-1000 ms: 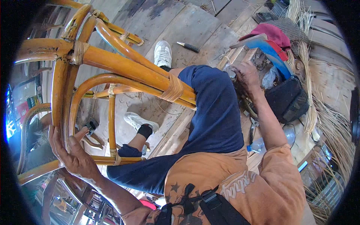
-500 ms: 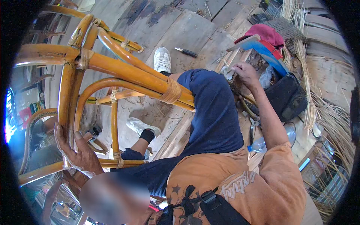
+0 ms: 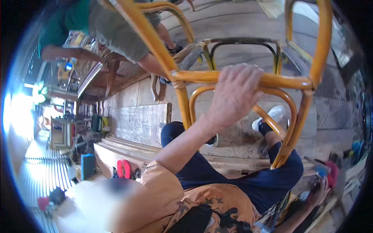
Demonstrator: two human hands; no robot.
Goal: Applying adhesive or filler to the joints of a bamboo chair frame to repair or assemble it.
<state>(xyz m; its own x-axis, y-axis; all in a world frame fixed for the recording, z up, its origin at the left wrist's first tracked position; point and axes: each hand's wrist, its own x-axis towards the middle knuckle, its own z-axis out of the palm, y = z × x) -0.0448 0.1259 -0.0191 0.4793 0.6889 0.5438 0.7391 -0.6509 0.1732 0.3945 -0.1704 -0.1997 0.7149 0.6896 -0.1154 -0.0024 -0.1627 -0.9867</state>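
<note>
Clearly, the left hand [image 3: 236, 93] has hold of a cross rail on the yellow-brown rattan chair frame [image 3: 289, 80], its fingers bent over the pole and set a little apart, with slight blur on them. The frame stands tilted in front of the person, and one bound lower end lies at the right thigh of the dark blue trousers [image 3: 287, 163]. Off at the lower right rim, the right hand [image 3: 319, 191] is near a crimson cap [image 3: 333, 173] and a blue object [image 3: 321, 170]; whether it pinches anything I cannot tell. Beyond the frame's lower bars, a white shoe [image 3: 275, 115] rests on the board floor [image 3: 136, 116]. At upper left, a co-worker in a green top [image 3: 64, 25] bends forward, and red footwear [image 3: 124, 169] sits near a blue box [image 3: 88, 166]
</note>
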